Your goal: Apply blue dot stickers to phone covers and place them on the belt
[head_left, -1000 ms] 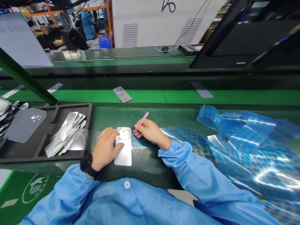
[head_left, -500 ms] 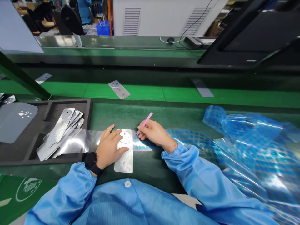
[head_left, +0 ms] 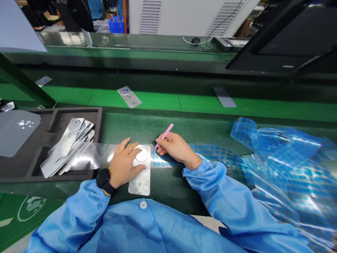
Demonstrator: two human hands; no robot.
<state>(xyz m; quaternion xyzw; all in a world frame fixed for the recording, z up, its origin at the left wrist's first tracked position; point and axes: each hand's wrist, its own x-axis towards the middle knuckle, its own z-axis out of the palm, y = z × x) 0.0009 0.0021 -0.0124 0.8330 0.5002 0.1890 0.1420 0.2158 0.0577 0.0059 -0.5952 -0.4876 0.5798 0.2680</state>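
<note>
My left hand (head_left: 125, 162) rests with fingers spread over a silver phone back panel (head_left: 140, 182), its fingertips and thumb near the round camera area. The panel lies flat over a clear film strip. In my right hand (head_left: 175, 146) a pair of pink tweezers (head_left: 167, 131) is pinched between thumb and fingers, tip pointing down at the strip of blue round stickers (head_left: 160, 162) just right of the panel. Whether a sticker is at the tip is too small to tell.
A dark tray (head_left: 100, 123) at left holds a pile of silver panels (head_left: 67, 140) and a grey sheet (head_left: 15, 135). Crumpled blue-dotted film (head_left: 284, 158) covers the right side. Behind, a green conveyor belt (head_left: 160, 102) carries spaced panels (head_left: 129, 96). A monitor (head_left: 289, 38) stands at back right.
The panels on the belt have shifted slightly left. The view has tilted a little. Both hands stay nearly in place, with the tweezers still by the sticker strip.
</note>
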